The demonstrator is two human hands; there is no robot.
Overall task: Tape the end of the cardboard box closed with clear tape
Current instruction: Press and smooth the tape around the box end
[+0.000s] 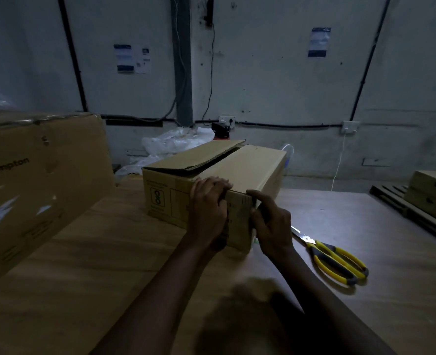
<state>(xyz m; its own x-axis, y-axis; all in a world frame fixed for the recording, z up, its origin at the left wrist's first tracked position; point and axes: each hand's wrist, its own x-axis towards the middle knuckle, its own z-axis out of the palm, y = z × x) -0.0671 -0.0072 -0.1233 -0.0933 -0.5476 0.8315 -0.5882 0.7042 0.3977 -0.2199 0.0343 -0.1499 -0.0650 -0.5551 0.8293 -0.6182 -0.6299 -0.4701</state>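
Matt brown corrugated cardboard box (pixel 211 172) on a smooth, pale wood-grain table (pixel 109 252). Scissors (pixel 332 257) have shiny metal blades and glossy yellow-and-grey plastic handles. Crinkled clear plastic sheeting (pixel 173 144) glistens behind.

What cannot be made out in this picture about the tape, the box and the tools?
Head view only.
Clear tape: none can be told; dim light, and the left hand and right hand cover the near end of the cardboard box.
Scissors: blade tips hidden behind the right hand.
Large carton: cut off by the left edge.
Wall notices: too small and blurred to read.
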